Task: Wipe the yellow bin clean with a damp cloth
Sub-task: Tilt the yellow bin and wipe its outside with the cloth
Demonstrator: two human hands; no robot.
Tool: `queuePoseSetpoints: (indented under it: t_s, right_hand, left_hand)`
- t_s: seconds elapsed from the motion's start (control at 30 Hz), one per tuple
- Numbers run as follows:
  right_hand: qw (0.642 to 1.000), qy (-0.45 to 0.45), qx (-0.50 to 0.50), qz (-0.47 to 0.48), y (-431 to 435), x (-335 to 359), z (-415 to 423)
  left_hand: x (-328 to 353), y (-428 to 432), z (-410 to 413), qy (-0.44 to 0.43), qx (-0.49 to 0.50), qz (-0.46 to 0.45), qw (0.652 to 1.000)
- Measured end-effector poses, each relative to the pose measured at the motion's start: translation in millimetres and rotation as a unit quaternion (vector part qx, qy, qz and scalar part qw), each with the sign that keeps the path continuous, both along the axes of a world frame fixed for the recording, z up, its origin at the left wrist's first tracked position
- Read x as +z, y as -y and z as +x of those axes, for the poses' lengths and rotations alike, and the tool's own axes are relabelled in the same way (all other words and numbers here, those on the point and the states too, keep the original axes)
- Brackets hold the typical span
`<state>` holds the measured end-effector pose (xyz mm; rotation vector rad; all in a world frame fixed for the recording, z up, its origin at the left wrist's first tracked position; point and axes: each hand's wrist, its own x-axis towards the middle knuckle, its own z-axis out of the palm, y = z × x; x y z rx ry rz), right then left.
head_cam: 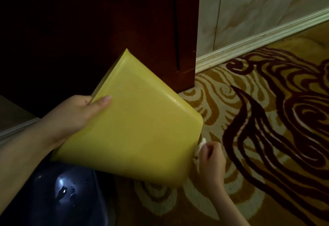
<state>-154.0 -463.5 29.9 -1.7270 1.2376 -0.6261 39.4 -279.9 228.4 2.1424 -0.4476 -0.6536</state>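
Fingers of the left hand [71, 117] wrapped round the upper-left edge of the yellow bin [135, 124], thumb flat on its face, bin tilted mid-frame above patterned carpet [267, 119], right hand [211, 161] at lower right, fingers curled on a white cloth [200, 147] pressed against the bin's right edge.

Both forearms bare — no sleeves, cuffs, watches or bands showing. Left hand [71, 117] at nine o'clock: short, plain thumbnail, unpainted. Right hand [211, 163] at five o'clock — ringless, ungloved, knuckles toward us, nails hidden.
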Motion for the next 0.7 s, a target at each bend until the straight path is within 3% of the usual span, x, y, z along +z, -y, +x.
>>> queuePoseSetpoints:
  t_s: [0.3, 0.53, 0.7]
  right_hand:
    - [0.972, 0.21, 0.026, -0.101, -1.6, 77.0, 26.0]
    - [0.935, 0.267, 0.149, -0.177, -20.4, 136.6, 59.7]
    - [0.912, 0.235, 0.174, -0.286, -60.0, 142.4, 60.3]
  left_hand:
    - [-7.2, -49.0, -3.3, 0.034, -0.062, 0.061, 0.996]
    - [12.0, -77.6, -4.9, -0.034, -0.118, 0.138, 0.983]
    - [43.9, -10.0, -18.4, -0.036, -0.103, 0.014, 0.994]
